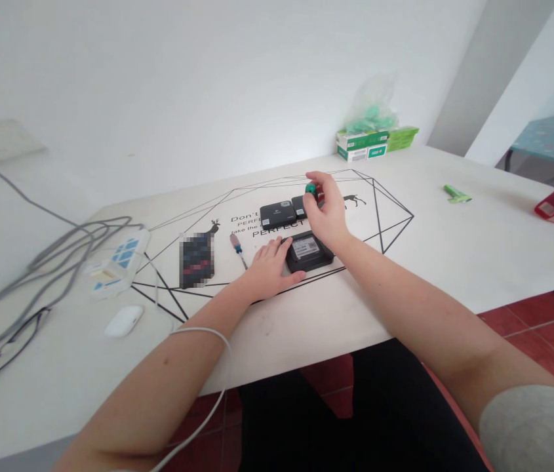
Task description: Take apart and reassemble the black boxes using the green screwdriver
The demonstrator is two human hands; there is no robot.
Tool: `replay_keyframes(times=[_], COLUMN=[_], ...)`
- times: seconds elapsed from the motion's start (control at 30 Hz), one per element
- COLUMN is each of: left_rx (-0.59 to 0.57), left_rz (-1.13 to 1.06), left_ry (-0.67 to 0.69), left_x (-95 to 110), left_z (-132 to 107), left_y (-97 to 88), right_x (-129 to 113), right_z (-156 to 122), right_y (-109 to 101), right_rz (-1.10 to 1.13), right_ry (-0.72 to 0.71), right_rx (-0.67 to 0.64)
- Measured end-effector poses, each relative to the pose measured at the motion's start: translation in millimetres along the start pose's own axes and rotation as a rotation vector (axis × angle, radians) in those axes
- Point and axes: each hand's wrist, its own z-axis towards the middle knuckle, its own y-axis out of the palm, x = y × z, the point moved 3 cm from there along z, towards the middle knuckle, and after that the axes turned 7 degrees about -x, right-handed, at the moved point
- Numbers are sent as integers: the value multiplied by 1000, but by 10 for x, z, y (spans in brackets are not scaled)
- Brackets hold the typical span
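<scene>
Centre frame: black box (pixel 316 261) lies on table (pixel 404 288). The left hand (pixel 269 267) is flat, unclenched, touching the box's left edge. The right hand (pixel 326 215) grasps green driver (pixel 311 189) over the box's far side. 1 red driver (pixel 237 248) lies just left.

Arms and clothing, seen from the head camera.
Grey short sleeve (pixel 532 426) covered the right upper arm; forearms were bare down to left hand (pixel 269 265) and right hand (pixel 326 213). Black trousers (pixel 385 406) at the lap. Thin white cable (pixel 208 334) looped over left forearm.

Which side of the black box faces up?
The labelled side: the black box lies flat, white sticker on top, left hand touching it.
</scene>
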Motion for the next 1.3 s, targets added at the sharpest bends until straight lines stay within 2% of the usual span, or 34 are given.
replay_keyframes(times=[0.1,0.37,0.63,0.87,1.03,1.17,1.3], left_rx=[-13,2,-5,-7,-9,-1,18], left_rz=[2,10,9,13,17,12,4], left_ry=[-8,-1,-2,-7,-3,7,11], left_x=[15,-5,2,4,1,-4,-11], left_z=[-4,8,8,9,17,15,16], left_y=[-5,14,6,6,12,13,20], right_x=[12,-10,10,-5,32,27,-26], right_z=[-18,2,-21,-3,-29,-31,-18], right_y=[-1,5,-9,7,19,1,-12], right_rz=[37,-109,20,-97,-60,-5,-76], right_ry=[36,0,7,7,-29,-1,-19], right_rx=[-16,20,-12,-5,-3,-42,-13])
